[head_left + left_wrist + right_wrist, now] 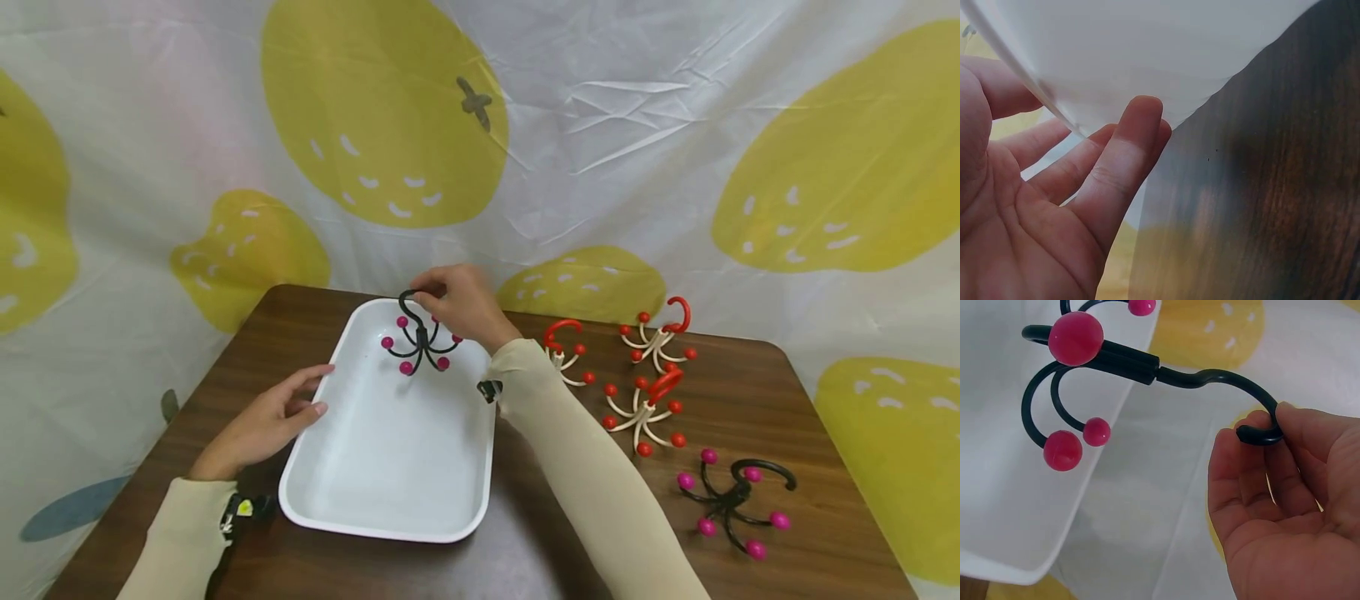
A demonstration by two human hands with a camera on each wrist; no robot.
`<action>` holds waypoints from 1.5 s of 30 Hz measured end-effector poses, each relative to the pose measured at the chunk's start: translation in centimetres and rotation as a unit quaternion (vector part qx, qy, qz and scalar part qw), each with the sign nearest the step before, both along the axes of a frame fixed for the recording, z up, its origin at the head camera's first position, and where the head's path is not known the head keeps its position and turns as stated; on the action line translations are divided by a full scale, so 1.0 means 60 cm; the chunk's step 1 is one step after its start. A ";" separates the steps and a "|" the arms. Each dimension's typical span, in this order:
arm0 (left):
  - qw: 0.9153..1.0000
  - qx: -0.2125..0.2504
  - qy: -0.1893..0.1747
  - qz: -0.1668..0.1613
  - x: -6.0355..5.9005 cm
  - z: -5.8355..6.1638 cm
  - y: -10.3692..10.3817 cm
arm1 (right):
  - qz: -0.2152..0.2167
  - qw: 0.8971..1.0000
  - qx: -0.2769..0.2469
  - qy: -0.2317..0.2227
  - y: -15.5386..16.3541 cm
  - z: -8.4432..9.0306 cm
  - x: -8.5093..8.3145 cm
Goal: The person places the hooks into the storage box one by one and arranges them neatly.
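Note:
In the head view my right hand [465, 304] pinches the curved end of a black hanger hook [422, 337] with pink ball tips. Its arms spread over the far part of a white tray [390, 467]; whether they touch it I cannot tell. The right wrist view shows the hook's tip between the thumb and fingers of my right hand [1291, 487]. At the tray's left side my left hand [262, 421] holds the rim. Up close, fingers of my left hand [1035, 219] lie against the tray's outer wall [1122, 56].
Right of the tray lie red-and-cream hanger hooks [643, 412], one partly behind my right sleeve [577, 450]. Another black hanger hook [731, 500] with pink balls lies nearer the table's right edge. A fruit-printed cloth [600, 150] hangs behind the wooden table [540, 517].

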State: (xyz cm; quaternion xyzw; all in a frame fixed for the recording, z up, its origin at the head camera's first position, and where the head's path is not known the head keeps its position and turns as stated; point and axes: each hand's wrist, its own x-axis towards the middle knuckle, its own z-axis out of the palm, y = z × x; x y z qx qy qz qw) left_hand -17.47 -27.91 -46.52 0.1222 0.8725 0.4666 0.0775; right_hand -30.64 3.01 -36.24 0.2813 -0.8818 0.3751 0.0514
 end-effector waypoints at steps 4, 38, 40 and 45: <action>1.000 -0.006 0.002 0.001 -0.001 0.001 0.002 | -0.005 1.000 -0.005 -0.023 -0.010 -0.012 -0.007; 0.999 -0.031 -0.017 0.014 -0.003 0.005 0.014 | -0.031 0.998 -0.038 -0.046 -0.056 -0.042 -0.019; 0.999 -0.027 -0.019 0.014 -0.001 0.004 0.013 | -0.030 0.997 -0.045 -0.050 -0.054 -0.040 -0.016; 0.999 -0.023 -0.017 0.018 0.003 0.006 0.011 | -0.023 0.998 -0.051 -0.031 -0.045 -0.023 -0.006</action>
